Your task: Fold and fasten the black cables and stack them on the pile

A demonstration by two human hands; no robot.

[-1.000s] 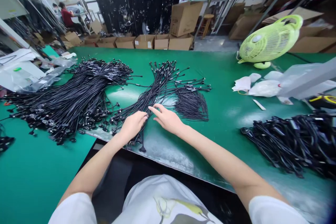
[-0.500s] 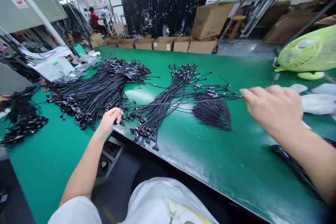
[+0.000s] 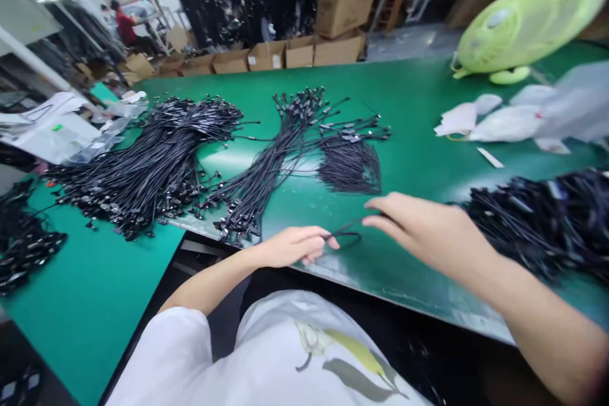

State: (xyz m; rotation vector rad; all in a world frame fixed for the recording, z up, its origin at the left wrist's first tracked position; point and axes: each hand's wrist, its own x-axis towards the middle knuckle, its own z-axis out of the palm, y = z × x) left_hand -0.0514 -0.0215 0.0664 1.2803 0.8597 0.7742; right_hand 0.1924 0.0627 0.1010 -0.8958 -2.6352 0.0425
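Behind the clump of short wires (image 3: 351, 168), the green tabletop (image 3: 413, 98) leaves a broad way through to its far edge. Right of the clump that bare stretch runs on until white plastic bags (image 3: 511, 122) and a dark cable pile (image 3: 537, 228) close it off — only a thin white strip (image 3: 490, 157) lies flat between. Left of the clump, a fanned cable bundle (image 3: 269, 168) bars any low pass; farther left sits a large cable heap (image 3: 166, 152). In front of the clump, the left hand (image 3: 304, 245), right hand (image 3: 421, 223) and a looped black cable (image 3: 351, 236) obstruct the nearer side.
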